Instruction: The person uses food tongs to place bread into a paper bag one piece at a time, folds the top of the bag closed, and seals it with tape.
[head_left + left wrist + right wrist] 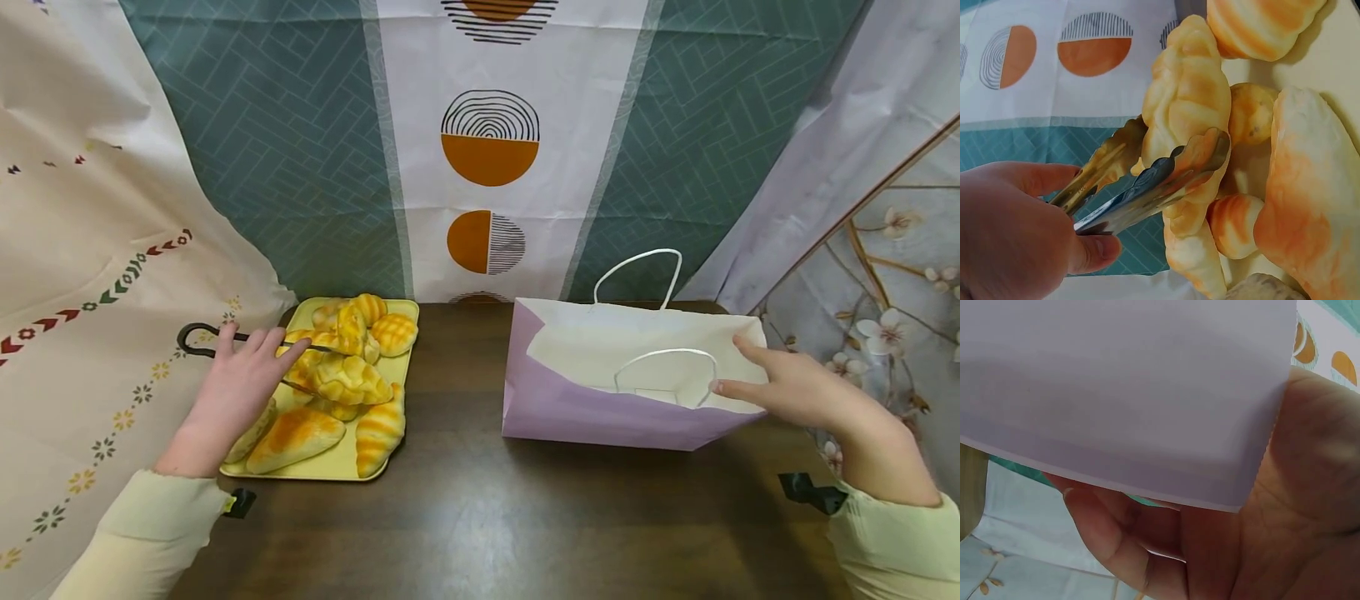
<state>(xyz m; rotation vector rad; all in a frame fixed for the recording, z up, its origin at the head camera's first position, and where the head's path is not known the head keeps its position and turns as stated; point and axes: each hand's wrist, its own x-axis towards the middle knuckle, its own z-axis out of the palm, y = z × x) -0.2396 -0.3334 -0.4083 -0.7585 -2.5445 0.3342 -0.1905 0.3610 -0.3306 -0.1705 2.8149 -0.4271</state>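
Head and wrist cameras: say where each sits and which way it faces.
Head: on the head, facing forward and down at bread tray and purple bag; left hand and right hand show.
Left wrist: on that wrist, facing tongs and braided bread; left hand partly shows.
Right wrist: on that wrist, facing the purple bag close up; right hand partly shows.
Head and left wrist share the tongs and patterned cloth.

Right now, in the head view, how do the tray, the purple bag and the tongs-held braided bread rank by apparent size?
Purple bag: largest.
Tray: somewhat smaller, not as wide.
Braided bread: clearly smallest.
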